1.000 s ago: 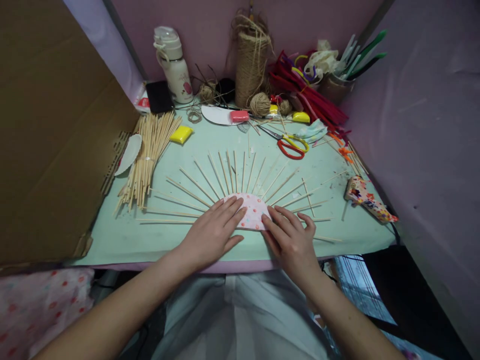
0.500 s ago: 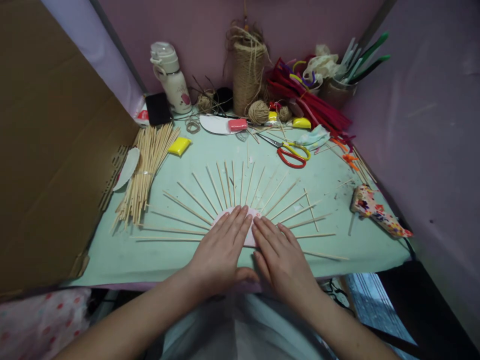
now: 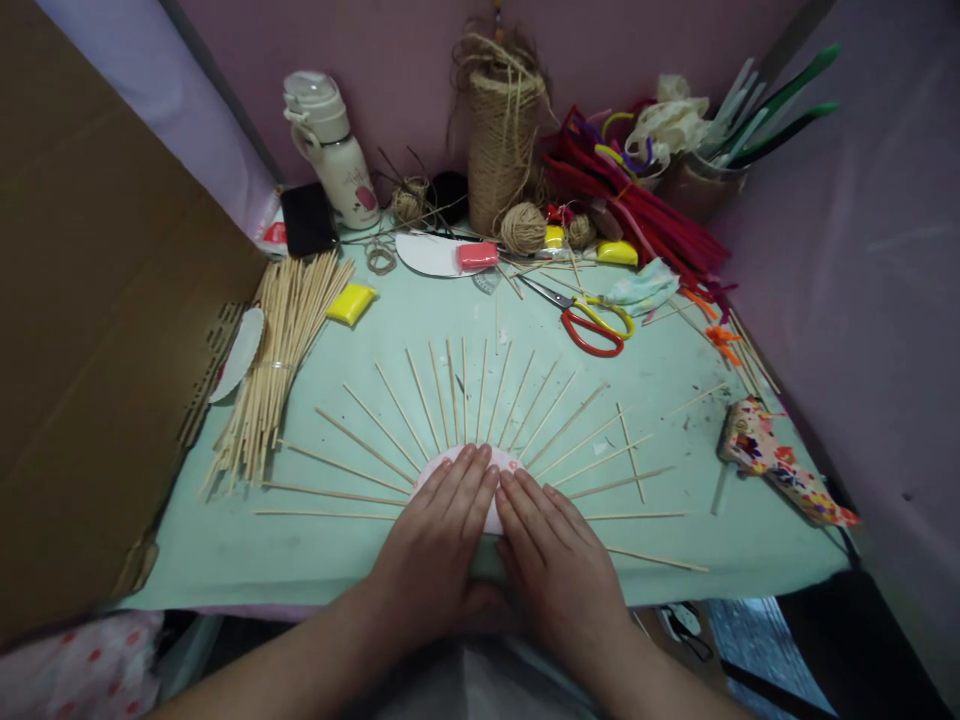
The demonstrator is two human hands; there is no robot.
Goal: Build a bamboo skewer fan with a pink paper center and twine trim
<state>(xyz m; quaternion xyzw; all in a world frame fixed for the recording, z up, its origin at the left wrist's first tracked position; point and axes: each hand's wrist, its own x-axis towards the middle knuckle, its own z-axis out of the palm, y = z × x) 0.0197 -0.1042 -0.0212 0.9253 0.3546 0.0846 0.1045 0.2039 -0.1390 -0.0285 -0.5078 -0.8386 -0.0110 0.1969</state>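
Note:
My left hand [image 3: 439, 545] and my right hand [image 3: 559, 560] lie flat side by side, fingers stretched out, pressing on a pink patterned half-round paper [image 3: 442, 462] near the table's front edge. Only the paper's curved top rim shows past my fingertips. Several thin bamboo skewers [image 3: 525, 400] fan out from under that paper like rays across the pale green tabletop [image 3: 675, 380]. Neither hand holds anything.
A bundle of skewers [image 3: 277, 350] and a cardboard sheet [image 3: 97, 300] lie at left. Behind stand a bottle [image 3: 334, 150], a jute twine spool [image 3: 502, 130], red-and-yellow scissors [image 3: 592, 322], pipe cleaners [image 3: 637, 200] and yellow clay [image 3: 351, 302]. A patterned glue gun [image 3: 780, 460] lies at right.
Both hands slid together over the pink paper, which now is almost wholly covered. The view has tipped so the table sits lower in the frame.

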